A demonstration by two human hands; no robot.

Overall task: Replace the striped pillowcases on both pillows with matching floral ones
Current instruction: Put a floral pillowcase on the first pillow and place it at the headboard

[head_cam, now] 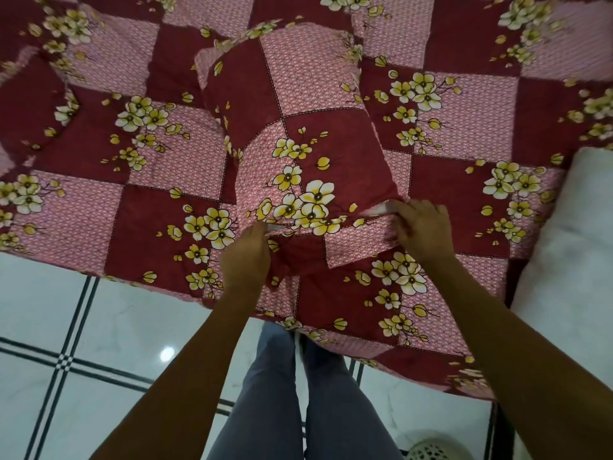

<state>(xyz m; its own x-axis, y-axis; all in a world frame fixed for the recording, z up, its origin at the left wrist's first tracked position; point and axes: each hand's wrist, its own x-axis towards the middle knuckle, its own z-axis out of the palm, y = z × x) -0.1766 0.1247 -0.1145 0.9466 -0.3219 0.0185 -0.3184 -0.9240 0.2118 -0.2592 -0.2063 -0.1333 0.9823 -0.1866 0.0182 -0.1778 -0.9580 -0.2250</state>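
Where floral pillowcase [298, 134] opens, both hands' fingertips hidden; white pillow barely visible.

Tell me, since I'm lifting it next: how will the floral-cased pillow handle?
Probably soft and light: the pillow bulges and bends over the bedsheet. Its loose open end, pinched by the left hand and right hand, will likely flop.

We see only slivers of white pillow [381, 210] inside the floral pillowcase [298, 134]; a bare pillow [570, 234] is cut off at the bed's right edge.
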